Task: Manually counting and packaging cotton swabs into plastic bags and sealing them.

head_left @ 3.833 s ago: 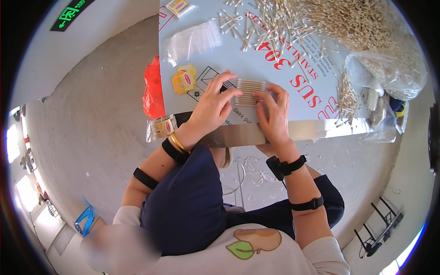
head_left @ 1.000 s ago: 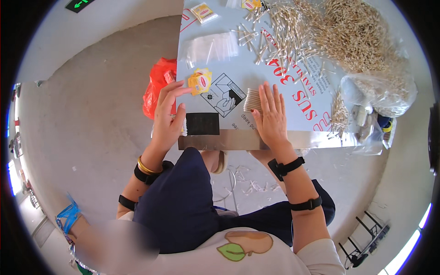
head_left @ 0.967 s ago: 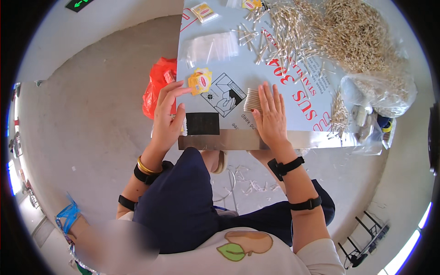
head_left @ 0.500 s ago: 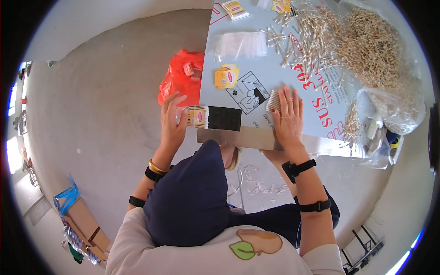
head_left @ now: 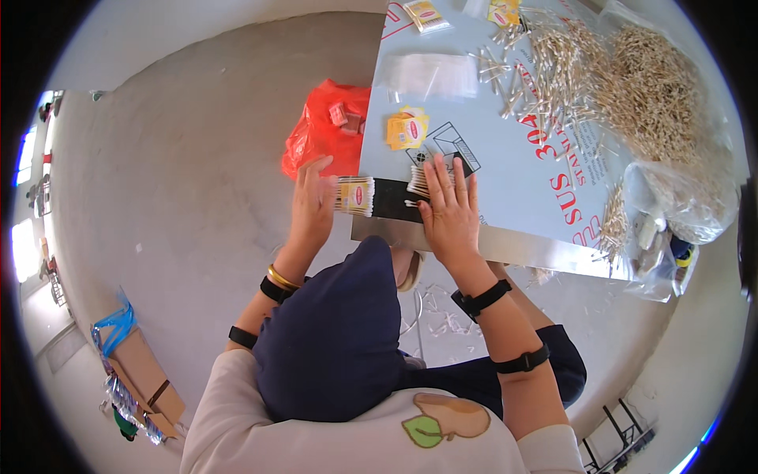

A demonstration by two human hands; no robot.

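Grey floor [head_left: 213, 158] is stretching out around a table [head_left: 513, 197] with a pale blue printed top. At its left edge, a small packet of cotton swabs [head_left: 355, 196] with a yellow card is jutting partly past the rim. Left hand [head_left: 313, 201] is curving its fingers and thumb around the packet's outer end; blur is hiding whether they are pinching it. Right hand [head_left: 450, 205] is lying flat, fingers slightly spread, over a row of loose swabs [head_left: 418, 183], whose white tips are showing at the black strip [head_left: 391, 199]. Yellow cards [head_left: 407, 129] and clear bags [head_left: 434, 77] are lying farther back, and a big heap of swabs [head_left: 655, 87] is filling the far right.

Judging by looks, the swabs are being very light, with stiff, thin sticks that could roll and soft tips that could crush; a flat palm across the sticks seems best. The packet is looking slippery, so pinching its side edges seems safer.
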